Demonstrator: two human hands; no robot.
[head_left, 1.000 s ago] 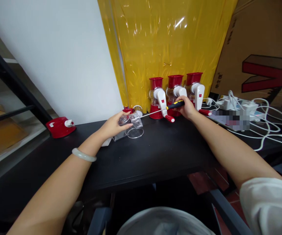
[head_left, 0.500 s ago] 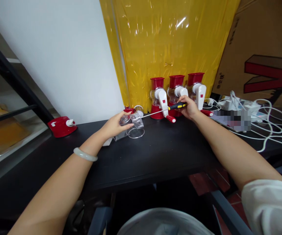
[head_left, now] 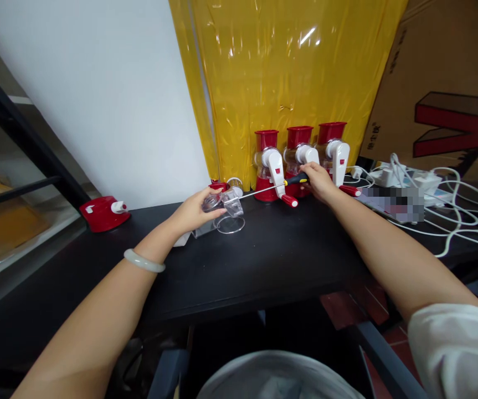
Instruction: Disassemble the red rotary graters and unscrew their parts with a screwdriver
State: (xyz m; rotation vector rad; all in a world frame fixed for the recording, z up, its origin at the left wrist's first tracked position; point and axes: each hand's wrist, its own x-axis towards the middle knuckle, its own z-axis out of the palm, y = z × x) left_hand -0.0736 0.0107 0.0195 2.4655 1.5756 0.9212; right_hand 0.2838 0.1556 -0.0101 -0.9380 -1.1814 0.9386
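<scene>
Left hand (head_left: 197,211) gripping clear plastic part (head_left: 234,205) over black table (head_left: 263,277). Right hand (head_left: 317,182) closed round screwdriver (head_left: 295,179), tip at the part. Cardboard box (head_left: 425,61), right: big red V-like mark (head_left: 467,126), black outline (dark characters (head_left: 373,136) beside it too small to read).

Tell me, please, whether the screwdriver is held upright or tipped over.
The screwdriver is tipped over, slanting from the right hand toward the clear plastic part in the left hand.
</scene>
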